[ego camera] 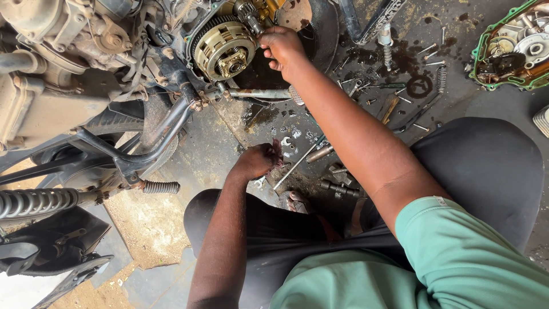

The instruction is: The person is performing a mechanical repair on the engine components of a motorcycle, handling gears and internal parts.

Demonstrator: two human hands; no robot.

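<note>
Right hand (280, 48): raised to the open motorcycle engine, fingers curled together against the small geared shaft (250, 12) beside the clutch assembly (224, 48); whether they pinch a part cannot be told. Left hand (260, 160): lowered near the oily floor, closed in a fist around a dark rag (277, 154). Clutch assembly: round, ribbed, brass-coloured, seated in the exposed crankcase just left of the right hand. Footpeg bar (257, 93): rusty, horizontal, directly under the clutch. Floor between the hands: scattered bolts (400, 97), sockets (337, 187), and a long thin rod (297, 163). Removed engine cover (512, 48): green-gasketed, lying far right, well apart. Coil spring (34, 201): lower left, on the frame.
</note>
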